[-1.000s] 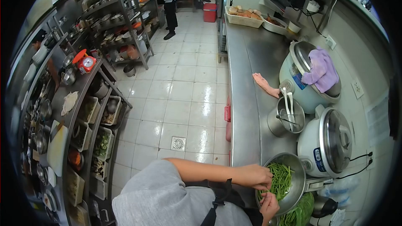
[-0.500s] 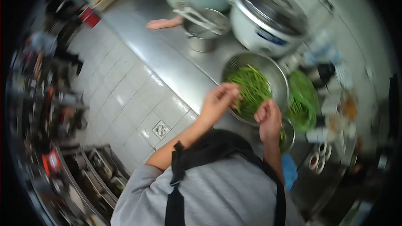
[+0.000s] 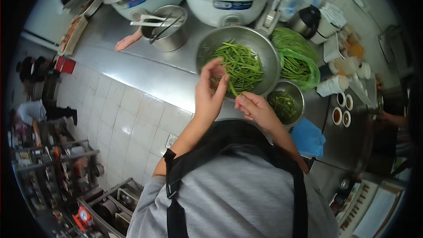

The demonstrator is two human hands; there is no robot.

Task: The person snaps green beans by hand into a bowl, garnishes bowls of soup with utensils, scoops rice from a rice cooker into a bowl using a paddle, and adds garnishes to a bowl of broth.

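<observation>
A perforated metal colander (image 3: 269, 57) holds a heap of cut green beans (image 3: 242, 64). Over its near left edge is my left hand (image 3: 210, 90), open, thumb and fingers apart, nothing visibly gripped. My right hand (image 3: 256, 111) is closed in a pinch at the colander's near rim, on the end of a green bean (image 3: 232, 89) that reaches toward my left thumb. Beside my right hand stands a smaller metal bowl (image 3: 301, 114) with green trimmings inside. A green plastic bag (image 3: 312, 68) of long beans lies right of the colander.
Behind are a rice cooker (image 3: 229, 9) and a metal pot (image 3: 169, 42) with tongs across it. A blue cloth (image 3: 308, 136), small sauce cups (image 3: 337, 115) and a thermos jug (image 3: 306, 21) are at right. Left of the steel counter (image 3: 176, 81) lies tiled floor; another person (image 3: 33, 112) stands beyond.
The view has swung, shifting the counter leftward and up in frame. My left fingers have spread from a pinch, while my right hand stays closed, now nearer the colander's front rim.
</observation>
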